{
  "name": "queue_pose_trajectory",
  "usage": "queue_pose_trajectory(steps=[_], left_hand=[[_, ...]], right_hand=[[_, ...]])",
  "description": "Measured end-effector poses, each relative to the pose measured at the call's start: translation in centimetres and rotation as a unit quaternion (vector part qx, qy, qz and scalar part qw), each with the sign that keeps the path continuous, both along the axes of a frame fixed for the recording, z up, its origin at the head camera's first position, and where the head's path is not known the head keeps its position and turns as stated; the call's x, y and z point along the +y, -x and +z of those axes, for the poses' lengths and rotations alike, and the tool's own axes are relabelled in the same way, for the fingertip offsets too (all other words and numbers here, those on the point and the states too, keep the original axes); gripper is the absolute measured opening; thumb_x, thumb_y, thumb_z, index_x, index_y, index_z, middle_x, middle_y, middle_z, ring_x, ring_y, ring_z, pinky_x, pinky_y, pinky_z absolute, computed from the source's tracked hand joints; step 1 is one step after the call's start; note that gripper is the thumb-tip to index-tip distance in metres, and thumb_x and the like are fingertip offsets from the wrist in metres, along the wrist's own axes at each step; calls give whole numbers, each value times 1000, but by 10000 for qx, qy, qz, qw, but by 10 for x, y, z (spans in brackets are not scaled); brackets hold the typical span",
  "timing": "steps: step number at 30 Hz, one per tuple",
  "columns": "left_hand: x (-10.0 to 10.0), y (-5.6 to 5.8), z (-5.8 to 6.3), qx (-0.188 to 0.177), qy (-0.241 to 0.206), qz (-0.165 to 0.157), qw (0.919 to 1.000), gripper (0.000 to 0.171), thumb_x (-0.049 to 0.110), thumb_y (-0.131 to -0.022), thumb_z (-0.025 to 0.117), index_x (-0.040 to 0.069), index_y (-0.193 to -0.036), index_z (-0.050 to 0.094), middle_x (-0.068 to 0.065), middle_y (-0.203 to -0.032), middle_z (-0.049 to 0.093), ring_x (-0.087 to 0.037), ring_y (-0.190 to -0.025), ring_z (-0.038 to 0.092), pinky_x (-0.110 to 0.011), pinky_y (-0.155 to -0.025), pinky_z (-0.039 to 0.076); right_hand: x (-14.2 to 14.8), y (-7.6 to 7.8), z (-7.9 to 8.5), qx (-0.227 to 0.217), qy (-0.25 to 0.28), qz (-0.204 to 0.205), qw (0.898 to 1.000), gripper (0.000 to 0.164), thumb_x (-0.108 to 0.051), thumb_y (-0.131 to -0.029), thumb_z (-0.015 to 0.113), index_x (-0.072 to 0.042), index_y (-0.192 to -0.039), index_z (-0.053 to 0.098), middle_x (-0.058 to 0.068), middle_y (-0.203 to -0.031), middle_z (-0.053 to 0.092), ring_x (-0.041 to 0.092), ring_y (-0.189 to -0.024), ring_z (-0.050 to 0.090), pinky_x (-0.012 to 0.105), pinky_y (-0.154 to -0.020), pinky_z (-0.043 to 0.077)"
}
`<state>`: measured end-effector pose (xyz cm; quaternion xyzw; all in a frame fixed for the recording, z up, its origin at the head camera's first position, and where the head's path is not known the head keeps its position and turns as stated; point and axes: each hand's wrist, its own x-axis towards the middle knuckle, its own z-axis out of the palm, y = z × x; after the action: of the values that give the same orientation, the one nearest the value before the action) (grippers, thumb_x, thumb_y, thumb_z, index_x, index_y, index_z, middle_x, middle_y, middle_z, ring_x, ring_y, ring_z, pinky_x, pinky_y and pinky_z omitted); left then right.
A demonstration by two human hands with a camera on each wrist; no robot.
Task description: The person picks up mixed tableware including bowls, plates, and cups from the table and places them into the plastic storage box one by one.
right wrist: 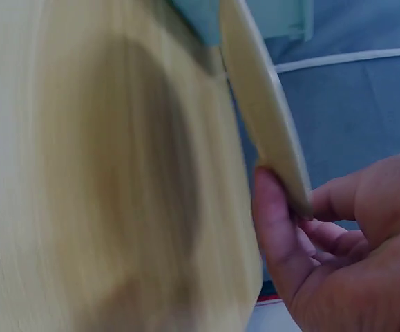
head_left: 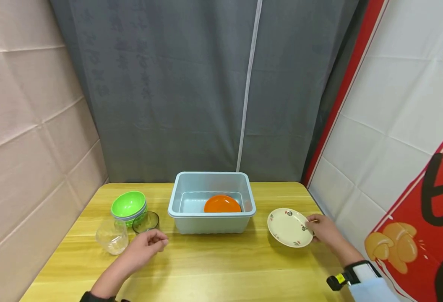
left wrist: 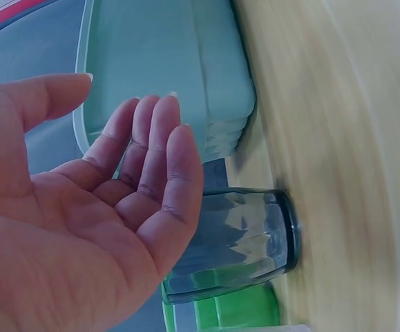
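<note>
My right hand (head_left: 321, 228) pinches the right rim of a cream plate (head_left: 287, 226) with a small printed pattern. In the right wrist view the plate (right wrist: 262, 97) is seen edge-on above the table, its shadow below. My left hand (head_left: 146, 247) holds nothing; its fingers are loosely curved in the left wrist view. Near it stands a dark tinted glass (head_left: 141, 224), its ribbed side (left wrist: 237, 242) showing beside the fingers. A clear glass (head_left: 112, 239) stands to the left. Behind them sits a stack of bowls, a green bowl (head_left: 128, 204) on top.
A pale blue plastic basin (head_left: 210, 225) stands at the middle back of the wooden table (head_left: 206, 268). Inside it, toward the right, lies an orange dish (head_left: 222, 204). A grey curtain (head_left: 176, 92) hangs behind the table, with white cloth walls at both sides.
</note>
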<state>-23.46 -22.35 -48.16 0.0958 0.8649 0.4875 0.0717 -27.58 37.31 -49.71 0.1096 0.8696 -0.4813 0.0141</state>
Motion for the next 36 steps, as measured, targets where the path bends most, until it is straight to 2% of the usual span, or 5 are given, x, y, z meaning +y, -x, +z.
queue_pose_trajectory(steps=[6, 12, 17, 23, 36], left_hand=[[-3, -2, 8, 22, -137, -86, 9999, 21, 17, -107, 72, 0, -119, 72, -6, -98, 71, -25, -93, 68, -31, -74, 58], [-7, -2, 15, -164, -354, 16, 9992, 23, 18, -109, 70, -1, -122, 71, -6, -106, 73, -27, -101, 72, -41, -86, 64], [-6, -1, 21, -393, -477, 175, 9979, 23, 19, -110, 69, 0, -122, 71, -7, -108, 73, -28, -103, 72, -43, -88, 64], [-2, 1, 25, -472, -569, 228, 9970, 24, 20, -110, 69, -1, -123, 71, -8, -110, 74, -27, -105, 73, -46, -91, 64], [17, 2, 30, -344, -689, -215, 9968, 26, 20, -112, 67, -2, -124, 70, -8, -109, 74, -30, -105, 72, -45, -90, 63]], right_hand=[[-7, -18, 26, 161, 268, -181, 9993, 42, -17, -112, 61, 16, -138, 57, 21, -113, 67, 18, -80, 65, 34, -67, 63], [-15, -33, 47, 367, 722, -151, 9966, 40, -14, -112, 60, 16, -137, 58, 8, -105, 70, 13, -77, 66, 30, -65, 62], [-23, -41, 58, 395, 873, 51, 9954, 39, -14, -113, 60, 17, -137, 59, 5, -102, 71, 13, -77, 68, 31, -66, 63], [-36, -44, 63, 473, 992, 253, 9936, 39, -13, -112, 63, 16, -138, 59, 8, -104, 72, 15, -76, 70, 32, -65, 64], [-83, -47, 61, 469, 1497, 600, 9858, 33, -11, -112, 63, 14, -133, 63, 11, -106, 74, 20, -77, 72, 36, -64, 65]])
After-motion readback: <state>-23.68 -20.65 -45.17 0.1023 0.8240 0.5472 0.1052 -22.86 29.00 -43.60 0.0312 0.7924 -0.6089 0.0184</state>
